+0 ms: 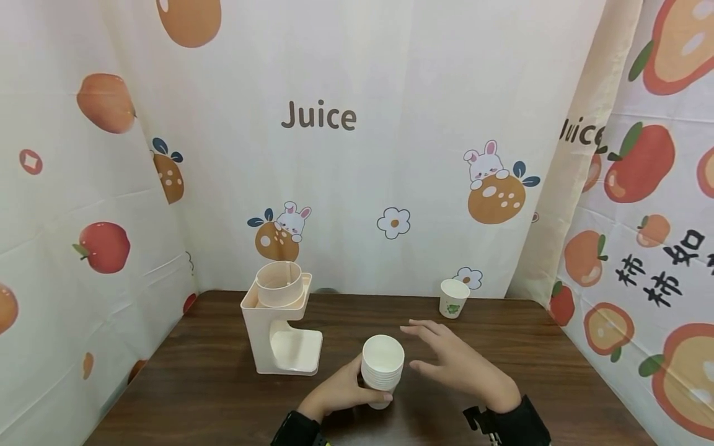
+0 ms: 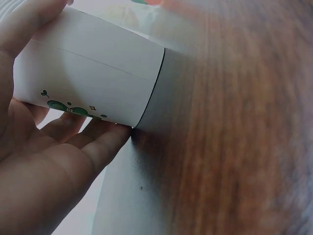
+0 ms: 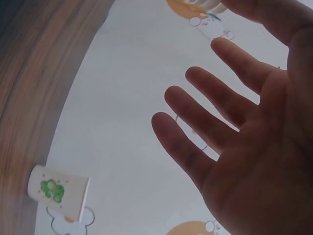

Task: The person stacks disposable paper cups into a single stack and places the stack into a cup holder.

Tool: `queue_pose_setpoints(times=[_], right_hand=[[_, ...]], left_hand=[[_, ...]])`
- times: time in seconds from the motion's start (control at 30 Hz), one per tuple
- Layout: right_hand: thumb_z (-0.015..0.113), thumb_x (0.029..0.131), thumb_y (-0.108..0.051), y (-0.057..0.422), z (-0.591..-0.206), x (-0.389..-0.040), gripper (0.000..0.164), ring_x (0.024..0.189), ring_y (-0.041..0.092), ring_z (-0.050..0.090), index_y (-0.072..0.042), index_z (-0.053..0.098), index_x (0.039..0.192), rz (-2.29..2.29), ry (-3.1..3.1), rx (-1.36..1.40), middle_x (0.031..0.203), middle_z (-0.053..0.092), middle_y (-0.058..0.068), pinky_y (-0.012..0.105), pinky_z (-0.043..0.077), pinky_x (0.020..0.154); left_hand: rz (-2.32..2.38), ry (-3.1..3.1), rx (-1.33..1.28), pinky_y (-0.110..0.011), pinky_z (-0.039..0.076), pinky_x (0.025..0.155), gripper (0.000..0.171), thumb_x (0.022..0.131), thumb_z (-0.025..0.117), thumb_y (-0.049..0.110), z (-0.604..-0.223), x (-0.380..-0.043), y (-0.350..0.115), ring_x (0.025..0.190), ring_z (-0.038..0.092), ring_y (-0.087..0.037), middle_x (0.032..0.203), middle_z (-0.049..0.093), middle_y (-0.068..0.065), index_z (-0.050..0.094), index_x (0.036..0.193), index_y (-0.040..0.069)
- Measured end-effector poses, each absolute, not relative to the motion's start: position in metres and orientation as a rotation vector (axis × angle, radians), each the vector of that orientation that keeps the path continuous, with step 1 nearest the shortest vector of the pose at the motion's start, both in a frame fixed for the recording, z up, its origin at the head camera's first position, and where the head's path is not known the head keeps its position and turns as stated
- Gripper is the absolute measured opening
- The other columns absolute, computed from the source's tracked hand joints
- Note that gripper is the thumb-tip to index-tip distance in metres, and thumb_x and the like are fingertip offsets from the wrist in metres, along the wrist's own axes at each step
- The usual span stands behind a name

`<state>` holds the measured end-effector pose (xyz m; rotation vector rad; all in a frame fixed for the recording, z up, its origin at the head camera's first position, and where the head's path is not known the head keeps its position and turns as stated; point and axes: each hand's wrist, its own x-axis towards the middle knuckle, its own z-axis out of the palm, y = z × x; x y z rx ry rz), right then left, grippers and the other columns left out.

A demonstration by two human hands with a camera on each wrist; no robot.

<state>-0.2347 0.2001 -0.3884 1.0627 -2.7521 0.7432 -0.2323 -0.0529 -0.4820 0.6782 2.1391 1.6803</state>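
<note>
My left hand (image 1: 347, 390) grips a stack of white paper cups (image 1: 383, 354) near the front of the table, fingers and thumb curled round its lower part. In the left wrist view, the lowest cup (image 2: 93, 63) of the stack shows a green printed picture, and its base is at the wooden surface. To the right of the stack, my right hand (image 1: 454, 359) hovers with its fingers spread and holds nothing. Beyond it, a single paper cup (image 1: 454, 299) with a green print stands upright near the back edge; the right wrist view shows this cup (image 3: 58, 191) too.
A cream-coloured stand (image 1: 258, 341) with a round open container (image 1: 279, 285) on top and a flat base is at the left rear of the dark wooden table (image 1: 195, 384). A curtain (image 1: 357, 167) printed with fruit surrounds the back and sides.
</note>
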Motion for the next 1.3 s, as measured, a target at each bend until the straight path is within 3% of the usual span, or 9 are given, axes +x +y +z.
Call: queue_pose_setpoints(times=[0.17, 0.5, 1.3], right_hand=[[0.068, 0.085, -0.034, 0.21, -0.393, -0.243, 0.055, 0.125, 0.021, 0.037, -0.03, 0.045, 0.135, 0.713, -2.722, 1.031, 0.139, 0.043, 0.002, 0.05, 0.043, 0.094], [0.065, 0.087, -0.029, 0.232, -0.412, -0.268, 0.049, 0.122, 0.032, 0.04, -0.015, 0.051, 0.132, 0.669, -2.69, 0.876, 0.135, 0.048, 0.013, 0.057, 0.041, 0.093], [0.064, 0.086, -0.025, 0.262, -0.443, -0.328, 0.043, 0.112, 0.038, 0.046, -0.01, 0.056, 0.126, 0.454, -2.591, 0.611, 0.126, 0.054, 0.019, 0.063, 0.043, 0.08]], left_hand=[[1.678, 2.155, 0.673, -0.055, 0.035, 0.097, 0.079, 0.076, 0.077, 0.032, -0.482, -0.232, -0.053, 0.114, 0.047, -0.014, 0.126, 0.052, 0.005, 0.03, 0.139, 0.031], [1.679, 2.148, 0.671, -0.056, 0.034, 0.098, 0.08, 0.075, 0.077, 0.032, -0.482, -0.232, -0.052, 0.114, 0.047, -0.014, 0.127, 0.052, 0.006, 0.03, 0.14, 0.031], [1.694, 2.134, 0.693, -0.055, 0.033, 0.099, 0.079, 0.076, 0.078, 0.028, -0.482, -0.231, -0.053, 0.114, 0.047, -0.013, 0.126, 0.052, 0.007, 0.03, 0.139, 0.033]])
